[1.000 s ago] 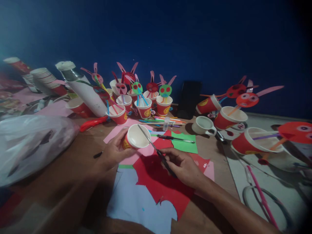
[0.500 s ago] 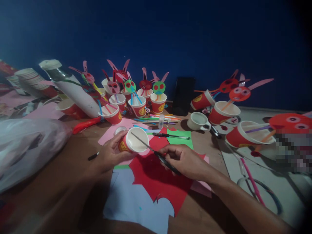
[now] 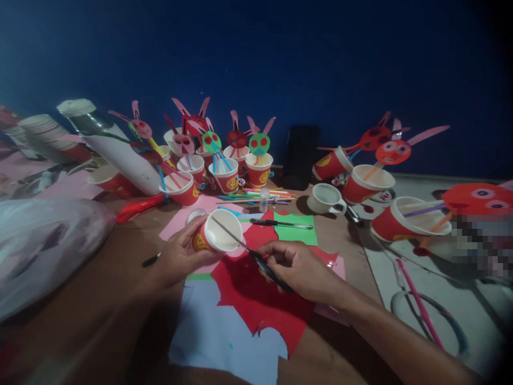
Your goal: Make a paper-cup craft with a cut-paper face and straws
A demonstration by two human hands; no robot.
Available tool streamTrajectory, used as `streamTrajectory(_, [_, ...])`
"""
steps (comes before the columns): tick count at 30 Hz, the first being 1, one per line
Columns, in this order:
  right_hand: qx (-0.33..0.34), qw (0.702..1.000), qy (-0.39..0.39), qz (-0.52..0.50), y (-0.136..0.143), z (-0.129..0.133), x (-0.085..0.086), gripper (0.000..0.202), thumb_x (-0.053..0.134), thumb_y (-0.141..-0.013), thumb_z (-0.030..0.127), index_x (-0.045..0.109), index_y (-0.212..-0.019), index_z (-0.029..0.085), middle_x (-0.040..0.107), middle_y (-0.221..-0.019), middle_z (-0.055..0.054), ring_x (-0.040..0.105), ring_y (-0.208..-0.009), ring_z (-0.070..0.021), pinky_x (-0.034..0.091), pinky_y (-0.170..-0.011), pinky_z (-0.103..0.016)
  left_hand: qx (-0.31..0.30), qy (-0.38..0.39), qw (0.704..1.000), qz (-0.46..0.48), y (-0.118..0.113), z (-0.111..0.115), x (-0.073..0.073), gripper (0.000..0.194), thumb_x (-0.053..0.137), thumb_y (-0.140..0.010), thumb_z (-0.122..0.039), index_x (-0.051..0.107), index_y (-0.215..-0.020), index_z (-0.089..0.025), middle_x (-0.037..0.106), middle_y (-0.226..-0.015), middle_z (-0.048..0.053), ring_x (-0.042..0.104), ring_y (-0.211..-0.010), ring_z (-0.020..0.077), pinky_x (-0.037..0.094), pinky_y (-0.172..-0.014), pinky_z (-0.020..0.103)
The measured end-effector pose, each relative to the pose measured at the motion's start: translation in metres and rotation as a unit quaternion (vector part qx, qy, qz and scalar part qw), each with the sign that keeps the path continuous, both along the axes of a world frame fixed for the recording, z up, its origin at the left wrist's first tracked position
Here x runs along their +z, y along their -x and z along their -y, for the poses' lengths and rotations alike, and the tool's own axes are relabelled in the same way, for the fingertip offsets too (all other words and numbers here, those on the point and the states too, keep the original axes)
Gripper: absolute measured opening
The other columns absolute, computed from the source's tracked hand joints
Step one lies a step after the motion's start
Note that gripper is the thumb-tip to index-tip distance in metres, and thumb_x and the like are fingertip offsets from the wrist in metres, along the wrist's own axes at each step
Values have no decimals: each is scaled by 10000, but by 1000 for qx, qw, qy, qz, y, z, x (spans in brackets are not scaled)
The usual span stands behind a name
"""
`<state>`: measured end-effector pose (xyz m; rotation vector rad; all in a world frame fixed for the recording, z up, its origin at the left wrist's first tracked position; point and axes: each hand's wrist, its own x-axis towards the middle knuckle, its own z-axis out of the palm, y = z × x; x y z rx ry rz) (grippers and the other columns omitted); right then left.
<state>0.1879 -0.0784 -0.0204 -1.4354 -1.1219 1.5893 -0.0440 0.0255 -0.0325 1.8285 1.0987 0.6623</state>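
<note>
My left hand (image 3: 180, 254) is wrapped round a red and white paper cup (image 3: 202, 239), tilted so its mouth faces me. In my right hand (image 3: 294, 267) is a pair of scissors (image 3: 262, 263) with black handles. The blades look closed, and they reach across the cup's mouth; whether the tip touches the inside I cannot tell. Beneath both hands lie cut red paper (image 3: 264, 305) and pale blue paper (image 3: 224, 342). Behind the cup, a black pen (image 3: 280, 223) rests on red and green paper (image 3: 298, 232).
Several paper cups with straw-mounted paper faces (image 3: 223, 175) stand at the back. A white mug (image 3: 325, 199), a dark phone (image 3: 300, 158) and a small glue bottle (image 3: 263, 200) are nearby. On the left lies a plastic bag (image 3: 48, 251); at right, another pair of scissors (image 3: 417, 305).
The cup and both hands have shifted very slightly left in view, along with most of the scene. The grip on the cup and the scissors looks the same.
</note>
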Motion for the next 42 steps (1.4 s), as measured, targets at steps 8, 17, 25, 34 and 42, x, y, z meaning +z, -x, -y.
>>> streamTrajectory(8, [0,997,-27,67,6,5,5,177,545,-767,239,637,-910,190,565,-635,28,438,-506,-67,346,-457,-166,-29,-46,998,-27,-1,-1,3,616,725,-654,-358,522,-1204,-165,541,-1240,80,472,-1192,271,394,-999,332])
streamTrajectory(17, [65,848,-243,466,14,13,7,270,492,-795,166,633,-1026,164,696,-827,-70,630,-678,-206,354,-545,-266,-18,-111,988,-104,-2,1,4,651,726,-639,-415,537,-1218,-185,572,-1236,74,511,-1156,291,404,-996,378])
streamTrajectory(25, [19,950,-151,272,10,8,8,249,528,-762,186,651,-977,209,667,-716,-3,571,-593,-125,381,-539,-222,-25,-103,990,-89,-4,2,7,611,707,-662,-405,546,-1209,-186,601,-1198,64,541,-1121,277,459,-936,339])
streamTrajectory(34, [-63,989,74,-115,10,-2,8,185,643,-660,291,629,-766,140,546,-535,45,414,-414,-46,331,-397,-164,-14,-92,991,-95,-5,3,7,646,695,-669,-414,524,-1239,-165,600,-1199,79,531,-1129,294,444,-954,363])
streamTrajectory(42, [34,918,-195,343,12,11,7,265,512,-768,165,649,-993,195,684,-772,-30,597,-644,-152,378,-566,-238,-19,-112,986,-119,-5,3,5,665,686,-666,-445,512,-1254,-188,578,-1232,79,524,-1133,299,415,-981,405])
